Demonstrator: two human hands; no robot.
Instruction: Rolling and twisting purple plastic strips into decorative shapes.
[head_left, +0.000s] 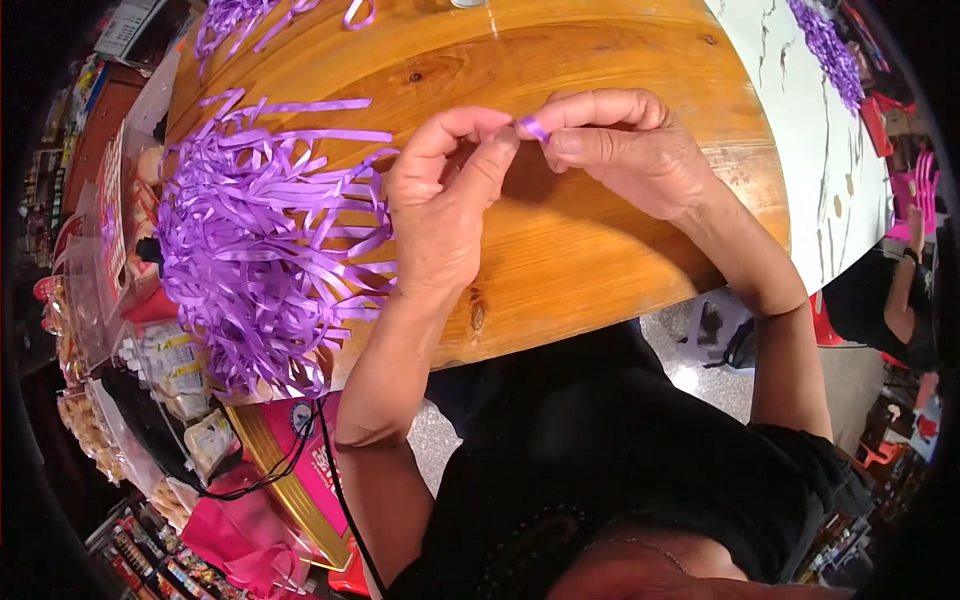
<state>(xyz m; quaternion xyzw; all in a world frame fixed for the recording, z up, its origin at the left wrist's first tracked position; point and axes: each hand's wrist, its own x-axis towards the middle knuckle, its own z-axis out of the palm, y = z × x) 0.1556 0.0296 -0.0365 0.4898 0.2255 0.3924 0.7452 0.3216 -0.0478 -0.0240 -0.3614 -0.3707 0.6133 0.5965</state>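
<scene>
Over the middle of the wooden table (600,255), my two hands meet at a short piece of purple ribbon (535,128). My left hand (445,190) pinches one end between thumb and index finger. The other side is held by my right hand (640,145), its thumb and index finger closed on the ribbon. Most of the ribbon is hidden by the fingers. Just left of my left hand lies a large tangled heap of purple ribbon strips (265,250), with several loose ends pointing toward that hand.
More purple ribbons (235,25) lie at the table's far left. A white marble-patterned table (820,150) adjoins on the right, with another purple ribbon bundle (828,50). Packaged goods (175,370) crowd the left side, beside a dark cable (335,480). Another person's arm (905,290) shows far right.
</scene>
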